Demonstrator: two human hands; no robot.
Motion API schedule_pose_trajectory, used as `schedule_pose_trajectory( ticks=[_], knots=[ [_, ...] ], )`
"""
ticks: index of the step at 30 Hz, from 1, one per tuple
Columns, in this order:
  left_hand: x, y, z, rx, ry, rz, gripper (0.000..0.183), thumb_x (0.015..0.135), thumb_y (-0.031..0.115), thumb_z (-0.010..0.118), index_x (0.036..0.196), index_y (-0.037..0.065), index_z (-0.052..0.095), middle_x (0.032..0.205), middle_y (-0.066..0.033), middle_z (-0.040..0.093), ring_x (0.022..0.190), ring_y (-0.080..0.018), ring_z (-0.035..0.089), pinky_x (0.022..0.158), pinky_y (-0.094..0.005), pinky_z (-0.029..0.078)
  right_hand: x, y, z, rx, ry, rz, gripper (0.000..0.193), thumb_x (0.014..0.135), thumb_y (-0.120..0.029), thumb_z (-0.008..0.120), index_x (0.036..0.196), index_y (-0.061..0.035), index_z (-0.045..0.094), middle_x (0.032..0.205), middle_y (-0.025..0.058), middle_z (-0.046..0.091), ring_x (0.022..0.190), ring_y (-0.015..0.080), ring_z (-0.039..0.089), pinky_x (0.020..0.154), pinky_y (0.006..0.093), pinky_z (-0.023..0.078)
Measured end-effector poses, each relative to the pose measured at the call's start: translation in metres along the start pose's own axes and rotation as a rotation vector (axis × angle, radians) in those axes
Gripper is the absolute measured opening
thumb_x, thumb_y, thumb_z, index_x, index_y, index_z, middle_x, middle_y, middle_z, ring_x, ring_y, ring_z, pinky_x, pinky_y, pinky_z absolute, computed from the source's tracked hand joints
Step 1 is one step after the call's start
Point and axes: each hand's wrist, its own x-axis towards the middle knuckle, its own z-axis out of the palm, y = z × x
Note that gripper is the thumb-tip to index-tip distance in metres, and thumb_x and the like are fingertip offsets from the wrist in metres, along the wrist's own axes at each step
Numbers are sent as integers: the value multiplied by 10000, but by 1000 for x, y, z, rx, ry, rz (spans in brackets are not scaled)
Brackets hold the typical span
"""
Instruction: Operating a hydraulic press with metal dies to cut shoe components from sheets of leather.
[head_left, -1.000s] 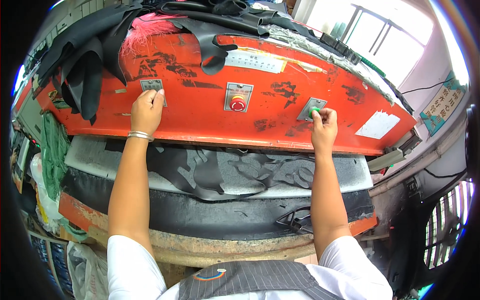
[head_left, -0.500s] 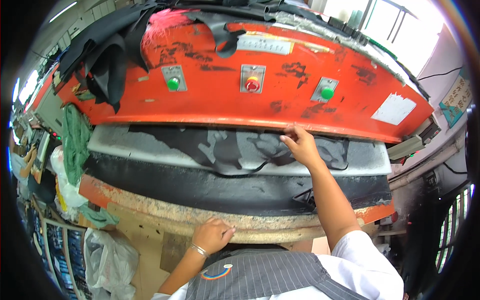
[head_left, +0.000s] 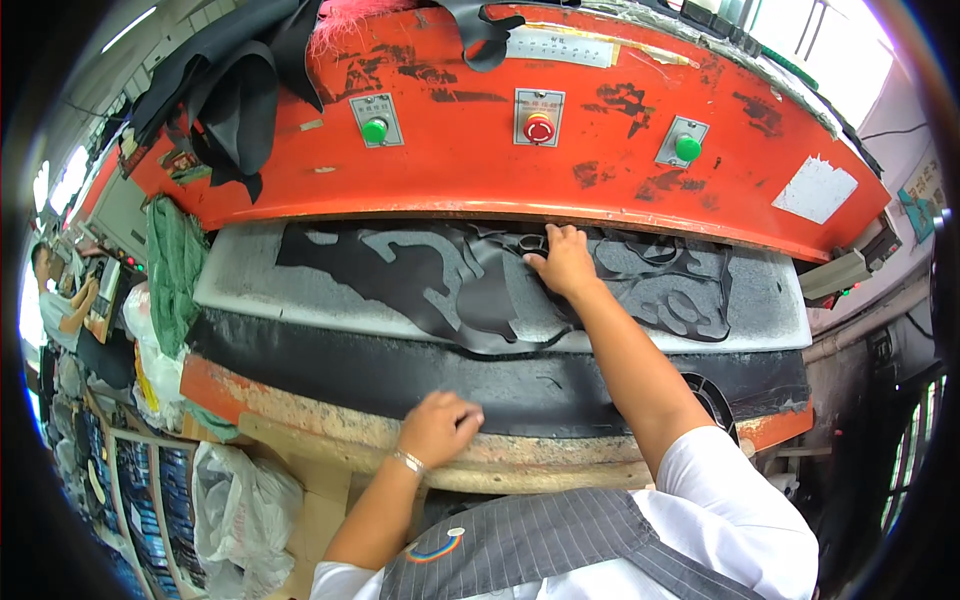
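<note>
My right hand [head_left: 565,262] reaches to the gap under the red press beam [head_left: 480,190], fingers bent down over black sheet material. A small dark ring-shaped piece [head_left: 533,243] lies at its thumb; what the fingertips hold is hidden. Cut-out black sheet [head_left: 380,265], full of curved openings, spreads over the pale cutting board [head_left: 250,290]. Loosely curled and slightly blurred, my left hand [head_left: 440,430] is over the worn front edge, with nothing visible in it. Partly behind my right forearm, a black curved frame [head_left: 712,400] sits on the dark front strip [head_left: 300,350].
Two green buttons [head_left: 375,130] [head_left: 687,148] flank a red knob [head_left: 539,128] on the beam. Black sheets [head_left: 235,110] hang over its top left. White plastic bags [head_left: 235,500] stand at lower left. Another person [head_left: 62,300] works at far left.
The view has shifted, showing more of the board and sheet. My right hand has moved down from the beam's lower edge onto the sheet. My left hand has risen slightly over the front edge.
</note>
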Motion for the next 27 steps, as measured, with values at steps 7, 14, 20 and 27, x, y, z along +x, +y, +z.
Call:
schedule_pose_trajectory(
  ticks=[7, 14, 20, 27],
  knots=[
    [115, -65, 0, 143, 316, 379, 195, 792, 171, 708, 974, 103, 725, 1003, -49, 659, 960, -263, 578, 843, -388, 471, 29, 70, 39, 733, 116, 45, 371, 873, -221, 674, 1160, -9, 571, 911, 111, 624, 799, 230, 599, 800, 352, 502],
    [116, -112, 3, 3, 417, 447, 188, 755, 182, 738, 903, 78, 689, 1006, -35, 627, 966, -257, 551, 865, -392, 470, -1, -2, 10, 305, 17, -494, 327, 710, 73, 588, 992, -70, 669, 1133, 149, 591, 1100, 310, 540, 942, 390, 456],
    [111, -113, -9, 37, 296, 494, 310, 685, 138, 778, 933, 67, 606, 999, -99, 574, 994, -315, 540, 908, -421, 443, -16, -69, 30, 108, -283, -689, 481, 716, 122, 534, 1103, -130, 668, 1308, 181, 520, 1224, 385, 470, 1021, 415, 419],
    [114, -137, -12, -79, 294, 588, 174, 718, 59, 733, 860, 53, 633, 958, -100, 611, 1070, -315, 560, 978, -423, 439, -73, -76, 53, 192, -71, -207, 803, 719, -358, 803, 1387, -63, 468, 1300, 235, 545, 1227, 379, 495, 1055, 431, 365]
  ],
)
